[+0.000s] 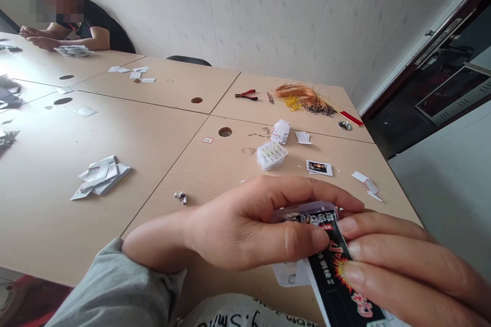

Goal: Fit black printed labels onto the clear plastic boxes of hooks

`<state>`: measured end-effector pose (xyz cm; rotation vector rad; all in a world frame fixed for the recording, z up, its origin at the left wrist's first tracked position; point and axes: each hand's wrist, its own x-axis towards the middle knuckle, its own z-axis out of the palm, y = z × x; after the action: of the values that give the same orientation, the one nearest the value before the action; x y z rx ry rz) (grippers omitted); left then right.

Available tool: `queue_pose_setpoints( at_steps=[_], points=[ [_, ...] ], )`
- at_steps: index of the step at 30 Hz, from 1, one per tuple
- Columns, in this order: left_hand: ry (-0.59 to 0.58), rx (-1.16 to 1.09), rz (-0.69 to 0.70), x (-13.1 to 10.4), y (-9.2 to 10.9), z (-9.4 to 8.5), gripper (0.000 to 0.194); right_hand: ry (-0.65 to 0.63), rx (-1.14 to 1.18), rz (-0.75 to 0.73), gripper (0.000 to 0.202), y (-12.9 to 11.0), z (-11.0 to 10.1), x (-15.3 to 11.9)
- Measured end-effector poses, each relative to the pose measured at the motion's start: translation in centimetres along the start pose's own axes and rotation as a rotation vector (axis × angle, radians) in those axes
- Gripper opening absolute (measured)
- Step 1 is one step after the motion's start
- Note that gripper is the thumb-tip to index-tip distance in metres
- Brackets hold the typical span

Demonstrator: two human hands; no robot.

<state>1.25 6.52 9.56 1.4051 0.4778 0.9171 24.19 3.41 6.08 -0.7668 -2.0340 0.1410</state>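
Observation:
My left hand (253,227) is closed round a small clear plastic box (292,273), its thumb pressing on a black printed card (326,278) with white and red lettering. The card lies slantwise over the box and reaches down past its edge. From the right, my right hand (414,260) lays its fingers over the card's edge, with the thumb hidden. The two hands meet at the top of the card. Just beyond them are a stack of clear boxes (271,155) and another black-printed card (319,167).
White packets (102,176) lie at the left, folded papers (367,185) at the right. Paper slips (281,131), red-handled pliers (246,95) and a copper-coloured bundle of strands (301,94) are farther back. A person (82,30) sits across the table (161,127), which has round holes.

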Motion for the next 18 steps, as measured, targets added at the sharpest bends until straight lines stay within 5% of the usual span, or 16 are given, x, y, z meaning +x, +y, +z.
queue_pose_setpoints(
  at_steps=[11,18],
  points=[
    [-0.011,-0.005,0.007,0.0,-0.1,0.0,0.035,-0.031,0.072,-0.133,0.022,0.6,-0.5,1.3],
    [0.027,0.010,-0.017,0.0,0.4,0.0,0.031,0.018,0.097,-0.090,0.023,-0.1,0.1,1.5]
  ],
)
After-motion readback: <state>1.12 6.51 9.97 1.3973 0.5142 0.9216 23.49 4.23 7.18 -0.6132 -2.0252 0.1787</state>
